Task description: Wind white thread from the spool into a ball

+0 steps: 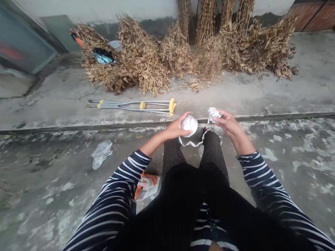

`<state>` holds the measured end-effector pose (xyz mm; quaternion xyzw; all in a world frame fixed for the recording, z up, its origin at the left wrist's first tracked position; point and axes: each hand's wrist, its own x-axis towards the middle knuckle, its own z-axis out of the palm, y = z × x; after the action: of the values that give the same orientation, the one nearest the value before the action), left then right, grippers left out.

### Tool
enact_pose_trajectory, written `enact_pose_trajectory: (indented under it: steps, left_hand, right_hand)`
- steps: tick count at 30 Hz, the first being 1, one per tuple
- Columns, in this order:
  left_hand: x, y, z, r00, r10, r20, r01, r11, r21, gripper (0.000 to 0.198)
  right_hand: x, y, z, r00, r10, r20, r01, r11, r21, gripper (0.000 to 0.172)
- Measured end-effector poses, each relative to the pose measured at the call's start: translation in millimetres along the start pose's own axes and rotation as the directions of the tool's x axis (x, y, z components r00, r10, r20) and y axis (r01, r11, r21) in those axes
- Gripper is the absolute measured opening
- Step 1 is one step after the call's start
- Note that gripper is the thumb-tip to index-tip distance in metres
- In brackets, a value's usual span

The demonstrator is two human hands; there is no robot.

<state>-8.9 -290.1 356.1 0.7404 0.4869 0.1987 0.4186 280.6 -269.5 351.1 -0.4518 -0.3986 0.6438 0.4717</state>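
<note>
Counting through the head camera, I see several heaps of dried plant stalks [141,59] and two crutches [131,107] lying side by side on a concrete ledge [261,94], with its edge just ahead of my knees [211,146]. Open ground lies on both sides of my arms. My left hand [174,129] curls its fingers around one white ball of tape [189,125], my right hand [227,127] pinches one small wad of tape [214,114], and one sagging tape strip [191,143] runs roughly left to right between them.

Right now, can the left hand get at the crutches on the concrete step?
Probably yes: the crutches lie just past the left hand, nothing between, though it grips a white tape ball.
</note>
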Motion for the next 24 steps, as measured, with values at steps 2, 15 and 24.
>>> enact_pose_trajectory:
  steps: [2,15,24]
  left_hand:
    - [-1,3,-7.6,0.999,0.005,-0.035,-0.004,1.0,0.023,0.105]
    - [6,37,-27.8,0.975,0.139,-0.174,-0.12,0.986,0.118,0.103]
    - [26,20,-31.1,0.959,0.179,-0.221,-0.186,0.982,-0.012,0.097]
  right_hand:
    - [4,8,-1,0.999,-0.007,-0.031,0.006,0.999,-0.041,0.053]
    - [4,42,13,1.0,0.019,0.023,-0.014,0.981,-0.192,0.054]
    - [-4,48,10,0.996,0.085,0.022,-0.08,0.983,-0.165,0.055]
